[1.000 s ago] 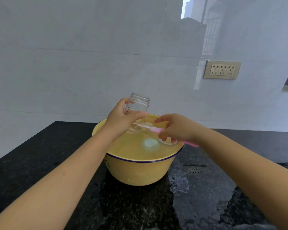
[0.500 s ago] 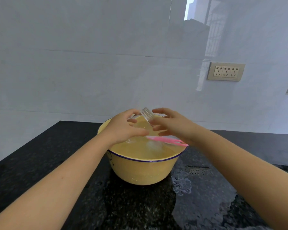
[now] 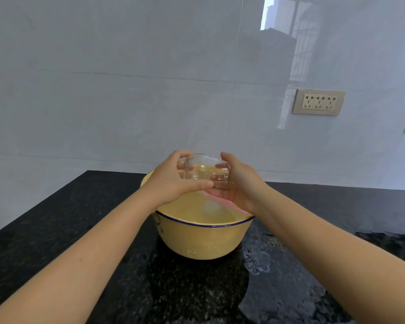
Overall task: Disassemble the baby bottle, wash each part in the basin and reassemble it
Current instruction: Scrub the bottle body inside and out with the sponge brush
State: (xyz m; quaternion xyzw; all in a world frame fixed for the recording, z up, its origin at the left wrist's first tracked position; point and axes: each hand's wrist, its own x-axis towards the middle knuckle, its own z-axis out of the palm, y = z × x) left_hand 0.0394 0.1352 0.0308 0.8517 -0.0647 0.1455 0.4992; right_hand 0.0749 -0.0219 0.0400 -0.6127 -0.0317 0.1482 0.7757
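Your left hand (image 3: 173,181) and right hand (image 3: 240,183) both clasped the bottle (image 3: 205,170), tipped sideways above the basin (image 3: 204,242), likely so drips fell back in. Counter (image 3: 56,230) wet; puddle (image 3: 257,260) to the basin's right. Pink brush (image 3: 236,206) sat under your right palm, crowding that grip. Pale part (image 3: 211,206) lay submerged below.

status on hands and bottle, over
Left hand and right hand both grip the glass bottle, sideways over the basin. Pink brush beneath right hand.
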